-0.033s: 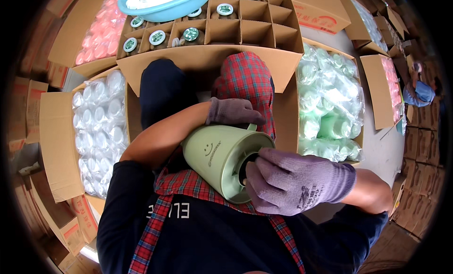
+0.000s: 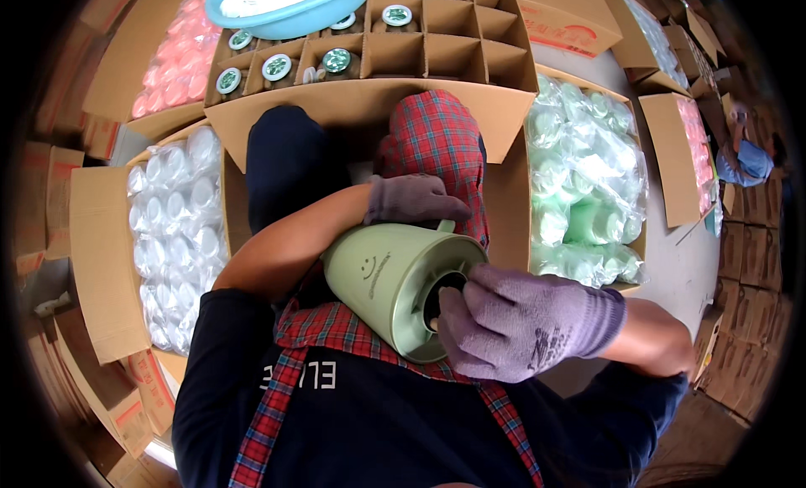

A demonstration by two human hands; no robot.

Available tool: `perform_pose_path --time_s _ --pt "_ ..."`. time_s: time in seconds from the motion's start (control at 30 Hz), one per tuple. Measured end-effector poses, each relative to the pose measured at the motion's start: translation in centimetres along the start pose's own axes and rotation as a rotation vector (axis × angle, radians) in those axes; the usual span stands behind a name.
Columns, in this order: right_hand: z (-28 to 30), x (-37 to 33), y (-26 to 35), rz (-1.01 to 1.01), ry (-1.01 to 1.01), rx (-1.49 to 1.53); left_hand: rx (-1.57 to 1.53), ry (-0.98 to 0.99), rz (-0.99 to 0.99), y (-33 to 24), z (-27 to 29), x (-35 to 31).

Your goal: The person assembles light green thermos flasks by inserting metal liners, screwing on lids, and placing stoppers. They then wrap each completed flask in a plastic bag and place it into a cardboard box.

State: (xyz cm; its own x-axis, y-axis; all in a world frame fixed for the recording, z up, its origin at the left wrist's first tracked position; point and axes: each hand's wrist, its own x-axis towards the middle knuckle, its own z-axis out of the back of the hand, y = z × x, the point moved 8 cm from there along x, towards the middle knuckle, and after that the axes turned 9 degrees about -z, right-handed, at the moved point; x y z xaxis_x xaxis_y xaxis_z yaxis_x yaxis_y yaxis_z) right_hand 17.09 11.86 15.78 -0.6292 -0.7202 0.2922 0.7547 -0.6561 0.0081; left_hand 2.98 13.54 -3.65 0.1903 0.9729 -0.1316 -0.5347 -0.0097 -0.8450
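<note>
A pale green jug with a printed smiling face lies tilted across my lap, its round dark opening facing right. My left hand, in a grey-purple knitted glove, is curled against the jug's far side beside its handle, and the left forearm lies along the body. In a matching glove, my right hand is bent at the opening, fingertips pinched together at its inner ring. A small pale bit shows at those fingertips; what it is I cannot make out.
Ahead stands a divided carton holding several glass bottles, with a blue basin of white pieces on it. Bagged clear-white cups fill a box on the left, bagged green ones a box on the right. Pink ones sit far left.
My right fingers have shifted slightly at the jug's opening, and more of the dark hole shows. The whole view has moved a little; my left hand keeps its place on the jug.
</note>
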Motion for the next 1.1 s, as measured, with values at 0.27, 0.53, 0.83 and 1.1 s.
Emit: perform_pose_path --time_s 0.27,0.53,0.83,1.1 --pt "-4.2 -4.4 -2.6 -0.571 -0.416 0.249 0.15 -0.81 0.164 -4.3 3.6 -9.7" --pt "-10.2 -9.2 -5.2 -1.148 -0.409 0.905 0.143 -0.97 0.171 -6.1 3.0 -10.7" --pt "-1.9 -13.4 -8.1 -1.08 -0.789 0.765 0.159 -0.843 0.107 -4.7 4.8 -8.8" --pt "-3.2 -7.3 -5.6 -0.68 -0.437 0.408 -0.154 -0.762 0.093 -1.4 5.9 -8.1"
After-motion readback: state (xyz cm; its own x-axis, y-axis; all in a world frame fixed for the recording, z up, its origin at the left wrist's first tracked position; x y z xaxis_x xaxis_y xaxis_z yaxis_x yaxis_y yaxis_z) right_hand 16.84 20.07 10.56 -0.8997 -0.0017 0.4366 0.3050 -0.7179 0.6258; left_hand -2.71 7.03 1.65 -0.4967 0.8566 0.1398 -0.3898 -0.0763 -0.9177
